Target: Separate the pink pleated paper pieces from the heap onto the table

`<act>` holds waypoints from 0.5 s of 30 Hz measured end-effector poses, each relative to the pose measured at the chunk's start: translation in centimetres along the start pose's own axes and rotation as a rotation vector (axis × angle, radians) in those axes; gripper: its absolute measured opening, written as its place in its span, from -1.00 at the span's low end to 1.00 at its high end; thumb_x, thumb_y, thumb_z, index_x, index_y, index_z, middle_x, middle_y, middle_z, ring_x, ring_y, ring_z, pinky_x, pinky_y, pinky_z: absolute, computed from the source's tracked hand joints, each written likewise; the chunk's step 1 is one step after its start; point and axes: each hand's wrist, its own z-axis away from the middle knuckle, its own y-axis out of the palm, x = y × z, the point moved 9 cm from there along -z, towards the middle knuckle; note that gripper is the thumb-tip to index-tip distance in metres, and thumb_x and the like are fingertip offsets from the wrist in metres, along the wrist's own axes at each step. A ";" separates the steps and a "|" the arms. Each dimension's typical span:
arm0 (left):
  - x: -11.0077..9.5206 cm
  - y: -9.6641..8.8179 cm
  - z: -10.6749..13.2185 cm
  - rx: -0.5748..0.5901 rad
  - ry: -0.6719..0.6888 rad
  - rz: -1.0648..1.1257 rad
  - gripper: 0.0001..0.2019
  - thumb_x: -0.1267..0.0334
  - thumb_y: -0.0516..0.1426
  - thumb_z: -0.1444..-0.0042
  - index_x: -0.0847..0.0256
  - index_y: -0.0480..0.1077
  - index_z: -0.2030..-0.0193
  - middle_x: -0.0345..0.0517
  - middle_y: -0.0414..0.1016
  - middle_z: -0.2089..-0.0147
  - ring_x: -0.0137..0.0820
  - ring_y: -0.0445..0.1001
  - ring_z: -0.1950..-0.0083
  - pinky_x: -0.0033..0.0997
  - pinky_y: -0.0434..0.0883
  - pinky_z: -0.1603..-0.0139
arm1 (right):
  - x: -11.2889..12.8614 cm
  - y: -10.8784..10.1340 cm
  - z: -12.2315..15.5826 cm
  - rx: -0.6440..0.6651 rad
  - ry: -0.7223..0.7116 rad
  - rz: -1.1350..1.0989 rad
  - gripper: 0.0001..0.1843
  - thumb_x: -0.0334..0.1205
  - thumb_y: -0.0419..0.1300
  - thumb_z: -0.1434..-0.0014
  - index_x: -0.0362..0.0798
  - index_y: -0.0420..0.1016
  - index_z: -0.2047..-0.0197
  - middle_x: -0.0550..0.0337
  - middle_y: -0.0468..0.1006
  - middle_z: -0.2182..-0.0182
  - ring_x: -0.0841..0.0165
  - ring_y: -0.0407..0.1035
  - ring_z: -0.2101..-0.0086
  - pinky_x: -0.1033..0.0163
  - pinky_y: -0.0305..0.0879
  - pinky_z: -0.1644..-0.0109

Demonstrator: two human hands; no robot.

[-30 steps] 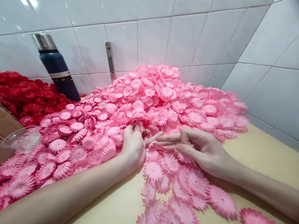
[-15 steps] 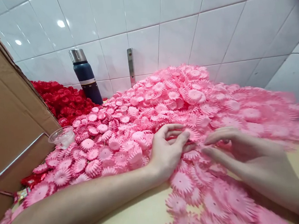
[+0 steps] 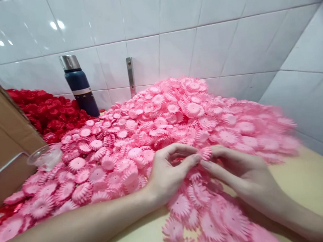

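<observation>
A small pink flower piece point(image 3: 205, 153) with a fringed edge is held between the fingertips of both hands. My left hand point(image 3: 167, 171) pinches its left side with thumb and forefinger. From the right, the thumb and fingers of my right hand point(image 3: 243, 170) close around it. Beneath and behind the hands spreads a large heap of loose pink flower pieces point(image 3: 159, 101), round, with notched edges and a tiny centre hole. More flower pieces point(image 3: 211, 224) lie overlapping on the pale yellow tabletop point(image 3: 128, 241) between my forearms.
A dark blue bottle point(image 3: 78, 84) with a steel cap stands behind the heap, beside a pile of red flower pieces point(image 3: 49, 110). A clear plastic cup point(image 3: 47, 157) sits at left near a cardboard box point(image 3: 1, 127). White tiled wall point(image 3: 180, 6) closes off the back and right.
My right hand has moved in to meet the left, and its fingers have closed on the small pink flower piece. The view has swung a little to the right.
</observation>
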 end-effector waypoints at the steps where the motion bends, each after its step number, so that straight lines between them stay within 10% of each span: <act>1: 0.0 0.0 0.0 0.002 -0.002 -0.010 -0.94 0.37 0.27 0.01 0.27 0.53 0.34 -0.09 0.56 0.31 -0.41 0.51 0.24 -0.41 0.44 0.13 | 0.2 0.0 0.0 0.011 0.007 -0.025 -0.87 -0.12 0.26 -0.12 0.03 0.48 0.29 0.15 0.54 0.32 0.29 0.43 0.35 0.25 0.39 0.33; 15: -0.1 0.0 -0.1 0.006 -0.049 -0.098 -0.90 0.33 0.30 0.05 0.26 0.52 0.35 -0.09 0.56 0.32 -0.39 0.51 0.26 -0.45 0.44 0.20 | -1.2 -0.8 -0.4 -0.092 0.196 -0.397 -0.64 -0.17 0.43 0.11 -0.02 0.27 0.51 0.16 0.59 0.44 0.32 0.50 0.42 0.26 0.49 0.37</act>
